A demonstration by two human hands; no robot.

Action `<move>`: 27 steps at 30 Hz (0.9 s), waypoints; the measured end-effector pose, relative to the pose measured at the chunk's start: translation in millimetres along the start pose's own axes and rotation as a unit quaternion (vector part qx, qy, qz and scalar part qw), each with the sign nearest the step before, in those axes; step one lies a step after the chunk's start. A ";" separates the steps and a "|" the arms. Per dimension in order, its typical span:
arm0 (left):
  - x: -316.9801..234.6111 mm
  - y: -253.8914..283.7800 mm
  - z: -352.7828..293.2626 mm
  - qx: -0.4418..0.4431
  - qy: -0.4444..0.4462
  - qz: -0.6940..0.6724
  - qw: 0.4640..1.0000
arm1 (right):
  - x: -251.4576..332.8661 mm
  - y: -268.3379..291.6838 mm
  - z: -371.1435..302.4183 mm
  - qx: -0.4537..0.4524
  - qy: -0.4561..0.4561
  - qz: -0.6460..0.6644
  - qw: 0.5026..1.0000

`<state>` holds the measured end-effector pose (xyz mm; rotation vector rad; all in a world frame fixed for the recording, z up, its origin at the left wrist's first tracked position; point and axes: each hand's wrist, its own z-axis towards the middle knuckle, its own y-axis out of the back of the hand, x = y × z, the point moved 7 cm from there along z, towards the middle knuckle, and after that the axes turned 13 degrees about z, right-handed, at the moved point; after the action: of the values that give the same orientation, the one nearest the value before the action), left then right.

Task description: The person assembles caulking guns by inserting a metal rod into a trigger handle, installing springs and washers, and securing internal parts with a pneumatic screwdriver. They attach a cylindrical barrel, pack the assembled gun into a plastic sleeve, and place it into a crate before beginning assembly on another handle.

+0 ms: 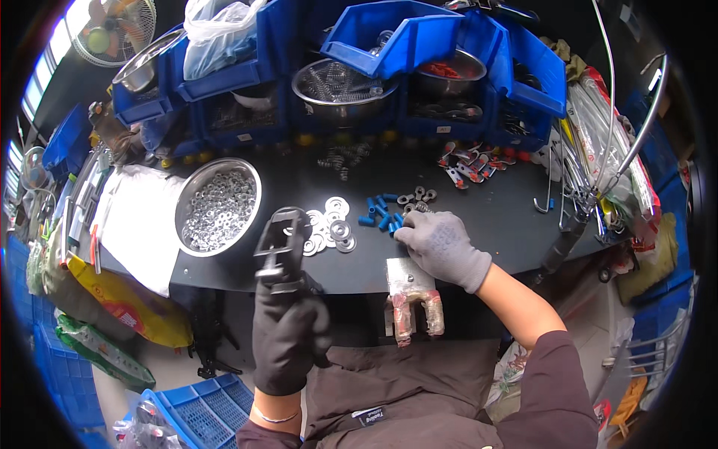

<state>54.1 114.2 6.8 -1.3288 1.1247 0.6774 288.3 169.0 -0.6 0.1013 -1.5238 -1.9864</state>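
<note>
My left hand [284,337], in a black glove, is closed round a black part with a slotted upper end [283,243] and holds it upright over the front edge of the table. My right hand [449,247], in a grey glove, is at the small metal rings [419,196] and short blue sleeves [385,223]. Its fingertips are pinched together, and what they hold, if anything, is hidden. Just below that hand, a metal block fixture with two tape-wrapped prongs [410,288] sits at the table edge. Flat silver washers [320,233] lie loose between the hands.
A steel bowl of small metal parts [182,217] stands at left beside a white cloth [138,217]. Loose springs [345,157] and red-and-silver pieces [473,163] lie farther back. Blue bins [389,30] line the rear. Long wires and a bent metal arm [636,142] stand at right.
</note>
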 end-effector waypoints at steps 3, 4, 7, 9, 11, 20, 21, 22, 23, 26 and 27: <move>-4.8 -12.5 11.5 -0.012 -0.073 0.102 0.992 | 0.2 -20.4 13.6 0.104 -0.001 -0.110 0.988; -5.8 -17.6 13.7 -0.011 -0.075 0.104 0.992 | -7.4 -24.4 15.2 0.144 -0.033 -0.130 0.980; -3.1 -23.5 19.3 -0.040 -0.037 0.102 0.993 | -15.2 -26.9 22.5 0.160 -0.010 -0.118 0.980; -3.4 -26.8 20.9 -0.045 -0.026 0.109 0.993 | -11.2 -23.6 25.9 0.168 0.013 -0.119 0.978; -2.0 -26.3 20.5 -0.042 -0.013 0.117 0.992 | -1.1 -23.2 28.9 0.198 0.051 -0.149 0.967; 11.4 -35.0 19.8 -0.045 -0.009 0.055 0.997 | 86.1 51.4 3.9 -0.145 -0.092 0.651 0.739; 11.1 -37.8 19.1 -0.034 -0.022 0.038 0.998 | 90.9 47.5 3.8 -0.152 -0.103 0.657 0.731; 13.2 -40.6 20.3 -0.033 -0.023 0.039 0.998 | 91.7 44.1 3.9 -0.153 -0.102 0.657 0.731; 14.3 -43.4 20.0 -0.026 -0.037 0.030 0.999 | 87.5 37.6 2.1 -0.169 -0.127 0.665 0.717; 26.0 -38.2 21.7 -0.036 -0.071 0.030 0.996 | 85.5 31.3 2.9 -0.223 -0.096 0.634 0.734; 21.9 -30.7 21.9 -0.080 -0.175 0.159 0.968 | 85.2 23.2 0.6 -0.201 -0.138 0.661 0.709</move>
<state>94.9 125.4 -3.6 -1.1106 1.0152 1.2122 229.6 122.4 46.2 -1.1851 -0.7430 -1.0207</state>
